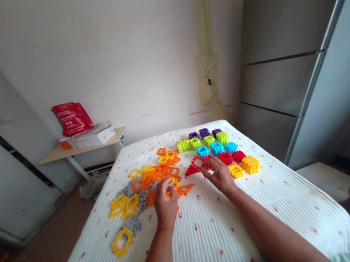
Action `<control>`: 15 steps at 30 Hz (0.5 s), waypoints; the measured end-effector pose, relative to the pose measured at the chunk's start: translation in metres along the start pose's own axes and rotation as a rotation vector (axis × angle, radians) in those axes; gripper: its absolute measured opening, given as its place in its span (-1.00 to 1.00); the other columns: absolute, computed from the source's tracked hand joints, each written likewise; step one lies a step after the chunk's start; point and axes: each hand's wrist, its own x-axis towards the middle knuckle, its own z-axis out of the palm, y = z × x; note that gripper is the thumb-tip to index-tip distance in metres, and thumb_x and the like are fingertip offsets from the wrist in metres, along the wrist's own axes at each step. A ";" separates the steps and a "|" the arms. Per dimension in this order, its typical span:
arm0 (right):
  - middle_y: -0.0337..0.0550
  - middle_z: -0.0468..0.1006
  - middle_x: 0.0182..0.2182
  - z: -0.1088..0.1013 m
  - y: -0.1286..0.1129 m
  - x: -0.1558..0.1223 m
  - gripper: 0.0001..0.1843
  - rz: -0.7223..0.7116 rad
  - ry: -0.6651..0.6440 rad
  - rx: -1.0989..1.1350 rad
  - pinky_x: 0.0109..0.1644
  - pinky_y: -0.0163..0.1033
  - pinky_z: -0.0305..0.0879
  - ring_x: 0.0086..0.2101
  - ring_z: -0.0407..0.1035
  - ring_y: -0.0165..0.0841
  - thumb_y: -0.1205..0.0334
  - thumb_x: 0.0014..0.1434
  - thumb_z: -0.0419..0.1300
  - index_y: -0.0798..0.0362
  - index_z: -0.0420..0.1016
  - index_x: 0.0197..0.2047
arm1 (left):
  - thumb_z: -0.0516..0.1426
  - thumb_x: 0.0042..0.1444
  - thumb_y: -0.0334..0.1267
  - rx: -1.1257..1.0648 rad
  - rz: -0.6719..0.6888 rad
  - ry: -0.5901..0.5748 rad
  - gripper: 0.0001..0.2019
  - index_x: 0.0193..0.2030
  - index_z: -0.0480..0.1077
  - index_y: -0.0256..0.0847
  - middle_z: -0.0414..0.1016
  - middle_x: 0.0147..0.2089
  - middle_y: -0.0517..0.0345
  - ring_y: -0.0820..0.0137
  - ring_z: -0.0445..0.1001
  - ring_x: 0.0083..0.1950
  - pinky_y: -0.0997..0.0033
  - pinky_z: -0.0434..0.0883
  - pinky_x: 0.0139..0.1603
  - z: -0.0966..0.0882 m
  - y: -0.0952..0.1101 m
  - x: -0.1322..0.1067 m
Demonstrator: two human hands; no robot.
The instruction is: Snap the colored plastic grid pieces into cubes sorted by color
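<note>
My left hand [166,204] is over the near edge of the loose orange pieces [158,174]. Its fingers are curved, with a gap between thumb and fingertips where orange and yellow show; no piece is plainly held. My right hand [219,176] reaches over flat red interlocking pieces [193,169], thumb and fingers apart, the fingertips close to the red. Whether they touch it I cannot tell. To its right are red block cubes [225,158] and yellow block cubes [251,164].
Blue [217,148], lime green [184,146] and purple cubes [204,133] stand in rows at the back right. Yellow [122,242] and grey flat pieces [133,224] lie at left on the white quilted cover [210,241]. A side table [64,152] holds a red bag [72,118].
</note>
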 end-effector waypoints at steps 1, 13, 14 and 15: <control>-0.11 0.46 -0.32 -0.003 0.006 0.004 -0.84 0.007 0.050 -0.081 -0.21 -0.26 0.27 -0.31 0.34 -0.34 0.18 0.10 0.13 0.06 0.44 -0.28 | 0.05 0.02 -0.42 0.001 0.005 0.001 -0.73 -0.11 0.34 -0.18 0.49 -0.23 0.09 0.42 0.49 -0.25 0.37 0.48 -0.19 0.000 -0.001 0.000; -0.10 0.45 -0.39 -0.003 0.021 0.012 -0.85 0.148 0.040 -0.507 -0.23 -0.27 0.15 -0.30 0.29 -0.31 0.20 0.11 0.11 0.07 0.46 -0.35 | 0.06 0.00 -0.39 0.007 0.040 -0.020 -0.78 -0.17 0.37 -0.19 0.49 -0.30 0.13 0.43 0.49 -0.32 0.42 0.48 -0.25 0.000 0.004 0.001; -0.11 0.45 -0.39 -0.004 0.020 0.012 -0.85 0.149 0.043 -0.514 -0.23 -0.27 0.15 -0.30 0.29 -0.31 0.20 0.10 0.11 0.07 0.46 -0.35 | 0.06 0.00 -0.39 0.004 0.044 -0.020 -0.78 -0.18 0.37 -0.18 0.49 -0.30 0.13 0.43 0.49 -0.32 0.42 0.48 -0.26 0.000 0.005 0.001; -0.11 0.45 -0.39 -0.004 0.020 0.012 -0.86 0.148 0.045 -0.518 -0.23 -0.28 0.15 -0.30 0.28 -0.31 0.20 0.10 0.11 0.07 0.46 -0.35 | 0.06 0.00 -0.39 0.003 0.048 -0.021 -0.79 -0.18 0.37 -0.18 0.49 -0.30 0.13 0.43 0.49 -0.33 0.43 0.48 -0.26 0.000 0.005 0.002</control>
